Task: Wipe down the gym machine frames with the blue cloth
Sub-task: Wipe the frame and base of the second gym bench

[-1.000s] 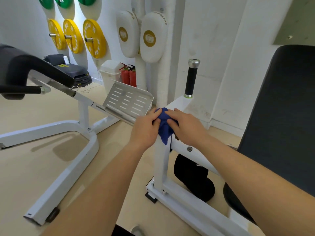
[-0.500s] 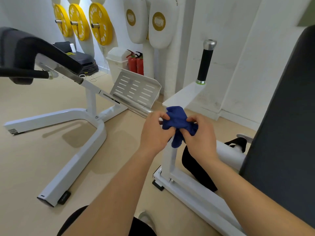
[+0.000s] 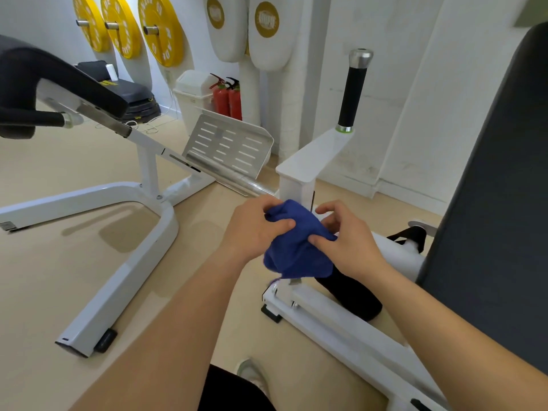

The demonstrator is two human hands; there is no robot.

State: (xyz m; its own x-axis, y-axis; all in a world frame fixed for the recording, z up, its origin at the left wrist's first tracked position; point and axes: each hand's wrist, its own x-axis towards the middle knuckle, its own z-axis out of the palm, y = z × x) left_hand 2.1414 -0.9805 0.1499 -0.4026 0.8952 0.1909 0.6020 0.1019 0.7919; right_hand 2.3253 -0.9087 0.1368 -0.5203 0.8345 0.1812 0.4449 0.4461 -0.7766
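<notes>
The blue cloth hangs bunched between both hands in front of a white upright post of the gym machine frame. My left hand grips its upper left part, thumb pressed on top. Pinching the cloth's right edge with thumb and fingers is my right hand. The cloth is off the frame, just in front of the post. The frame's white base rail runs along the floor below, and a black handle rises behind the post.
A black seat pad fills the right side. To the left stands a second white machine frame with a black pad and perforated footplate. Yellow weight plates, a bin and fire extinguishers line the wall.
Both hands lifted the cloth off the top of the post and drew it toward me, lower in front of the post. The cloth has spread out more between the hands.
</notes>
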